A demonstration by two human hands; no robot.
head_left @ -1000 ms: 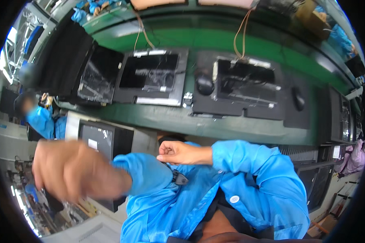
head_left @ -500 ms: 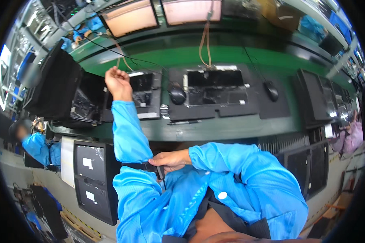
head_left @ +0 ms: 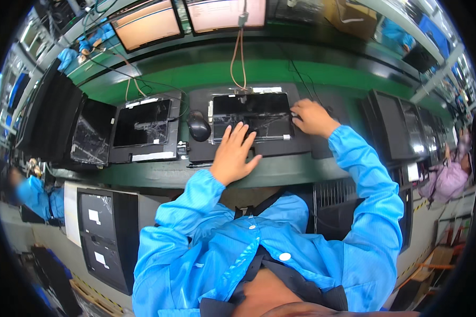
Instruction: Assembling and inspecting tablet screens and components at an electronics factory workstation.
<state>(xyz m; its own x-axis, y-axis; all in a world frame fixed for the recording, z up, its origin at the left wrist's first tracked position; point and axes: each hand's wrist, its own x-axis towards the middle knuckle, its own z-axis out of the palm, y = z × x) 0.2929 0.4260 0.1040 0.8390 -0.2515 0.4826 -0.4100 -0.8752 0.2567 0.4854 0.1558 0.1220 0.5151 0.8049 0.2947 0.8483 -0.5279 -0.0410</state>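
Observation:
A glossy black display panel (head_left: 253,105) lies on a dark pad in front of me, with white tabs at its edges. My left hand (head_left: 235,154) is spread flat, its fingertips over the lower edge of this panel. At the panel's right edge is my right hand (head_left: 313,117), fingers slightly bent and apart, with nothing visible in them. Part of a dark object shows behind that hand. To the left of the panel sits a black mouse (head_left: 199,126). Further left, another black panel (head_left: 142,124) rests on its own pad.
Black trays (head_left: 47,113) are stacked at the left, and more black trays (head_left: 388,127) stand at the right. Two lit monitors (head_left: 148,25) line the back. A looped cable (head_left: 237,58) hangs behind the panel. Other people sit nearby, one in pink (head_left: 449,179).
My left arm has come down from its raised position to the panel. My right hand has let go of the black strap at my left forearm and moved to the panel's right edge.

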